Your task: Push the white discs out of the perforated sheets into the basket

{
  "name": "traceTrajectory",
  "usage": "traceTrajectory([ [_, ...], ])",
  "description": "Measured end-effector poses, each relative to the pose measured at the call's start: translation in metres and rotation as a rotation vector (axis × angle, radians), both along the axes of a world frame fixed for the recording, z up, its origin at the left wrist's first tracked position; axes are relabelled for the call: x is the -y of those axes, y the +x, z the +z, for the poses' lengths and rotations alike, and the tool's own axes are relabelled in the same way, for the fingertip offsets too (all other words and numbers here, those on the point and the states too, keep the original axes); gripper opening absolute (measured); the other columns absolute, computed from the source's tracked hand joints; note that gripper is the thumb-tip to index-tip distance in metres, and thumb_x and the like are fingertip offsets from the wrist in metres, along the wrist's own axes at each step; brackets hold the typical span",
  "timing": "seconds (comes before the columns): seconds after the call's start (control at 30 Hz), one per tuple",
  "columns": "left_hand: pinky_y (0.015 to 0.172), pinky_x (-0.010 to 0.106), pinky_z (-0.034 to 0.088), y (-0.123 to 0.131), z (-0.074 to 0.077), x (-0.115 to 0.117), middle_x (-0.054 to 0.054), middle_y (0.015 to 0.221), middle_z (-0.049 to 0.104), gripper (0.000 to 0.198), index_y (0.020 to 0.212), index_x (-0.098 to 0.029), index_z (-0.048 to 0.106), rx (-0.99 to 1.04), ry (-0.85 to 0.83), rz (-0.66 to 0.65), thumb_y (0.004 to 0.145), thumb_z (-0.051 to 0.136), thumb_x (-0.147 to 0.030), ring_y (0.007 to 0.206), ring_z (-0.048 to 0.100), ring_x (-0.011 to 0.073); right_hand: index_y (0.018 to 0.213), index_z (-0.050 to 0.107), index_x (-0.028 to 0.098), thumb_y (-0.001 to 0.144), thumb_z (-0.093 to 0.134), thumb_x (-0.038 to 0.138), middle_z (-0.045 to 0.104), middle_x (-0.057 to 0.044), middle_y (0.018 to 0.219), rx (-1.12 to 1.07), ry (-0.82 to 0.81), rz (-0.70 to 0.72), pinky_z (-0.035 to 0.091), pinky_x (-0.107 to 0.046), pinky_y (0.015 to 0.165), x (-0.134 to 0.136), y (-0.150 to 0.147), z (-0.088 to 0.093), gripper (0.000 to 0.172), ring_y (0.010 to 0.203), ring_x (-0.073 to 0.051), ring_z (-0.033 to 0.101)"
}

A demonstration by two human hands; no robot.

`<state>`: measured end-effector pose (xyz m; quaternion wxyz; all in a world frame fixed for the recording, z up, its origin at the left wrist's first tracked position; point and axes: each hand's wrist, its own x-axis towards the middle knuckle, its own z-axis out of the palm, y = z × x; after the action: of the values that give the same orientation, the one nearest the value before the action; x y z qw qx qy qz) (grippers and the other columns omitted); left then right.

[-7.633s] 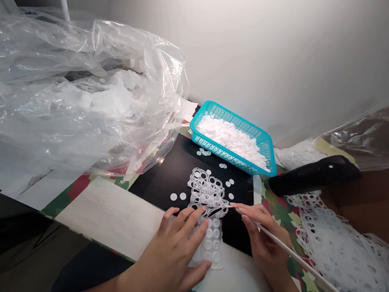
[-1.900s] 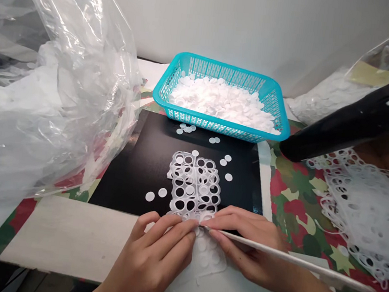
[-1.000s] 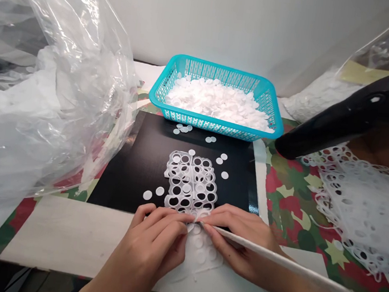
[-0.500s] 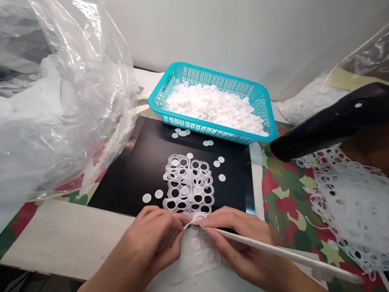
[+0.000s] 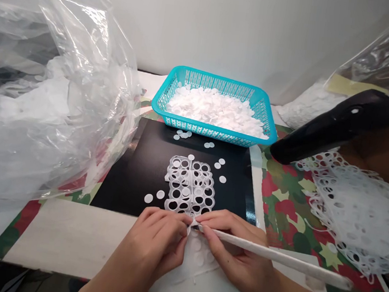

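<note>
- My left hand (image 5: 163, 238) pinches a white flap at the far edge of the translucent sheet (image 5: 200, 257), which lies just on my side of my fingertips.
- My right hand (image 5: 238, 252) grips a white stick (image 5: 283, 258), its tip near that flap.
- Just beyond both hands, the holed lattice (image 5: 192, 183) rests on black matting (image 5: 132, 169).

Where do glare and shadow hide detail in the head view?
Head view: glare streaks the clear plastic bag; the top right corner is dark. Same view: white discs in the blue basket nearly merge, but the perforated lattice contrasts with the black mat.
</note>
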<state>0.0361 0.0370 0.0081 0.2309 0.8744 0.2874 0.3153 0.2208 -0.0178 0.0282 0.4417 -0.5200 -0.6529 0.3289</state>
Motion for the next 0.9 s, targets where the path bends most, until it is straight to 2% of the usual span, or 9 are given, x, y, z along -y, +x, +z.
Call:
traceTrajectory([
  [0.17,0.077,0.032,0.045,-0.0013,0.0024,0.0053,0.003,0.097,0.071,0.013,0.081,-0.017,0.056,-0.049,0.067,-0.01,0.082,0.058,-0.004,0.086,0.066,0.0162,0.092,0.062,0.017,0.087,0.054,0.009,0.067,-0.002,0.086,0.034,-0.072,0.025,0.052,-0.024,0.073,-0.0012,0.0026,-0.0022,0.012,0.081,-0.013,0.065],
  [0.3,0.077,0.034,0.046,-0.0018,0.0039,0.0079,0.007,0.099,0.071,0.011,0.081,-0.015,0.058,-0.085,0.097,-0.015,0.083,0.057,-0.005,0.086,0.067,0.0189,0.092,0.063,0.017,0.088,0.054,0.009,0.066,-0.003,0.087,0.051,-0.093,0.05,0.052,-0.024,0.074,-0.0011,0.0039,-0.0022,0.013,0.081,-0.013,0.064],
  [0.9,0.073,0.034,0.049,0.0004,0.0079,0.0067,0.006,0.097,0.072,0.012,0.081,-0.016,0.059,-0.112,0.151,-0.003,0.083,0.055,-0.005,0.083,0.067,0.0194,0.088,0.06,0.017,0.087,0.051,0.007,0.065,-0.005,0.088,0.096,-0.085,0.073,0.052,-0.023,0.074,-0.0017,0.0016,0.0039,0.013,0.082,-0.013,0.064],
])
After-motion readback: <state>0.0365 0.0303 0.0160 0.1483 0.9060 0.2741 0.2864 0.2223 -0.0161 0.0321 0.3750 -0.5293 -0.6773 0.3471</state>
